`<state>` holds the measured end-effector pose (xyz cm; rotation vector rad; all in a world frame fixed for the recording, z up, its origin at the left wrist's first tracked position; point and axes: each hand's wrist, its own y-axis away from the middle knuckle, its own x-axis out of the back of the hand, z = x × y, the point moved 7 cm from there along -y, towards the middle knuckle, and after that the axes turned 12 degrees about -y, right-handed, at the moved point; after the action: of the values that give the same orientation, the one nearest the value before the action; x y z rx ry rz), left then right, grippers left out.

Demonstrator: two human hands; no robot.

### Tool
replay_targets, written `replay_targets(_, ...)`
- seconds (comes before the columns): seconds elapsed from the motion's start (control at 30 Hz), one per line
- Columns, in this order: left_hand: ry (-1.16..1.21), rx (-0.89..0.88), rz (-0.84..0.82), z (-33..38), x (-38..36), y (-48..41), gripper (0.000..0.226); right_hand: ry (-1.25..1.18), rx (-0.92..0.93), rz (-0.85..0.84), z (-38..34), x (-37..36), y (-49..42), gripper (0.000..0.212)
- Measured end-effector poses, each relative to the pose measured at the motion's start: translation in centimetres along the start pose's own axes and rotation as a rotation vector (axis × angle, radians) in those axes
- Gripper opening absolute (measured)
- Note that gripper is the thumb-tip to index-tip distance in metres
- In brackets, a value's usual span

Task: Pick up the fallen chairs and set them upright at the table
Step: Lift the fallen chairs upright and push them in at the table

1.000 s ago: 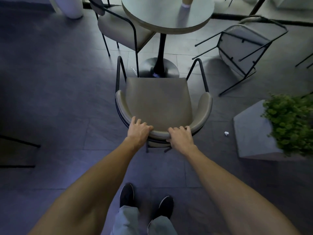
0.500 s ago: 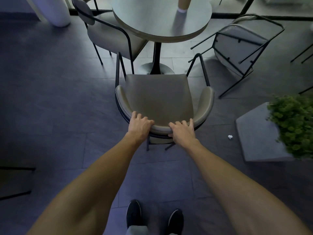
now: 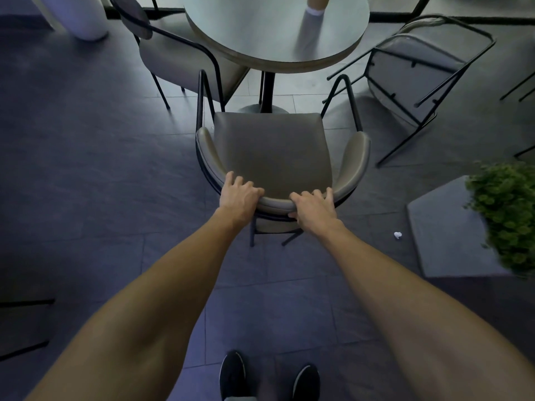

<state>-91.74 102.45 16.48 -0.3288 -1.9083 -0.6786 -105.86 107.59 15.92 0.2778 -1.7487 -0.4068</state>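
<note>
Gripping chair: an upright armchair stands on the floor, seat facing the round worktop, its front edge just short of the worktop's rim.
Left hand: grip closed over the top of the curved backrest, fingers curled onto the inner face; thumb hidden behind the rail.
Right hand: grip closed over the same backrest, beside the left; fingertips partly hidden under the padding.
Fallen chair: lies tipped on its side right of the worktop, seat underside and legs showing; its backrest is hard to make out.
Second upright chair: stands left of the worktop, backrest cut off by the top edge.
Worktop pedestal: mostly hidden behind the held chair's seat.
Object on worktop: pale, blurred, cut off at the top; cannot be identified.
Planter: grey box with green foliage, cropped at the right edge.
Shoes: dark, partly cut off at the bottom.
</note>
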Motion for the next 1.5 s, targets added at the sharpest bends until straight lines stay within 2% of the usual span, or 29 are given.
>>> replay_targets(0.8, -0.007, -0.015, -0.053, -1.3, -0.3, -3.4, 0.049, 0.026, -0.037, 0.084, 0.1, 1.0, -2.8, 0.034)
replay_targets(1.03, 0.072, -0.050, -0.004, -0.7, 1.8, -0.8, 0.050, 0.013, -0.029, 0.133, -2.7, 2.9, -0.5, 0.048)
replay_targets(1.2, 0.177, 0.017, 0.098, -6.8, 6.5, 2.6, 0.052, 0.013, 0.058, 0.219, -9.1, 9.9, 0.8, 0.052)
replay_targets(1.37, 0.176, 0.128, 0.182, -16.0, 12.1, 5.1, 0.050, 0.004, 0.124, 0.289, -16.4, 18.1, 1.5, 0.054)
replay_targets(1.5, 0.158, 0.175, 0.238, -20.7, 15.6, 6.6, 0.047, -0.006, 0.139, 0.327, -20.4, 22.3, 1.0, 0.052)
